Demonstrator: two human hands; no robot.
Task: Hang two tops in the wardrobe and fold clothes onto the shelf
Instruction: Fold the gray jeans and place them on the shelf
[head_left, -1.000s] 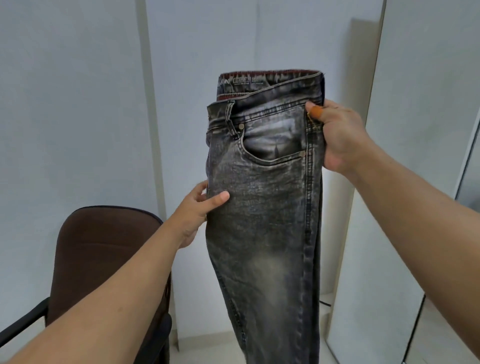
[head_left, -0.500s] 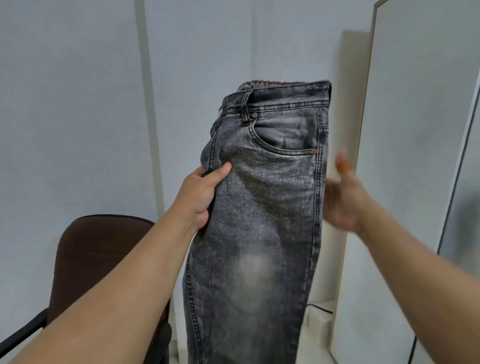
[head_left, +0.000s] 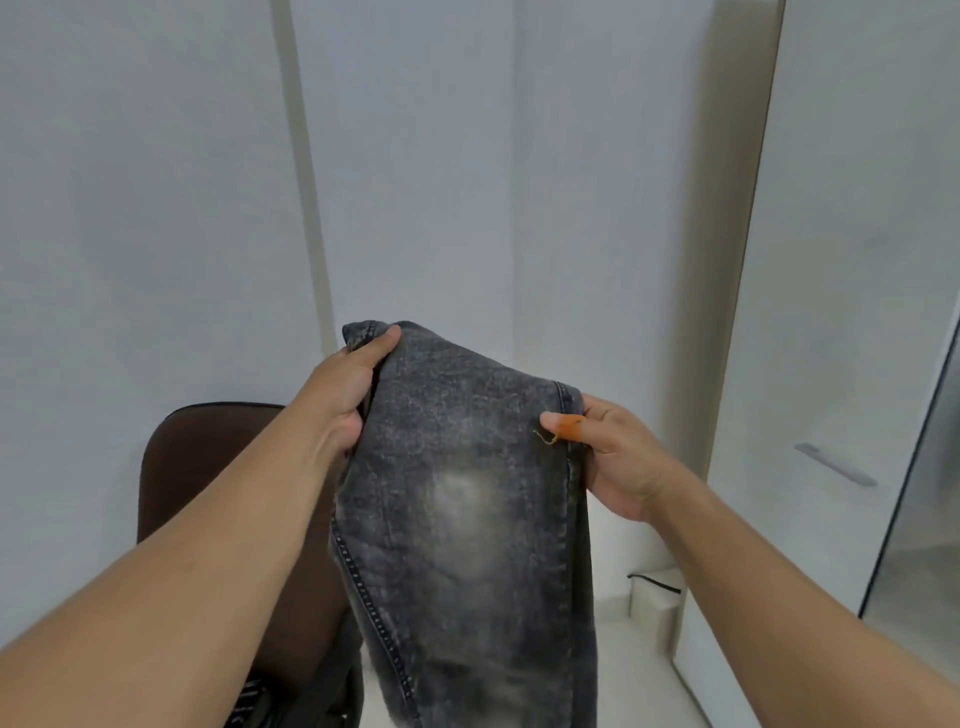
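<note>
A pair of dark grey washed jeans (head_left: 462, 519) hangs in front of me, folded over at the top so the waistband is hidden behind. My left hand (head_left: 343, 395) grips the fold's left edge, thumb on the front. My right hand (head_left: 608, 457) pinches the right edge along the side seam; its thumb carries an orange wrap. The legs drop out of the bottom of the frame.
A brown office chair (head_left: 208, 467) stands low at the left, partly behind my left arm. A white wardrobe door (head_left: 852, 312) with a grey handle (head_left: 834, 464) rises at the right. White walls fill the background, and a small white box (head_left: 654, 597) sits on the floor.
The jeans came down and their upper part folded over backwards, hiding the waistband and pocket. My right hand let go of the waist and took hold lower on the right seam.
</note>
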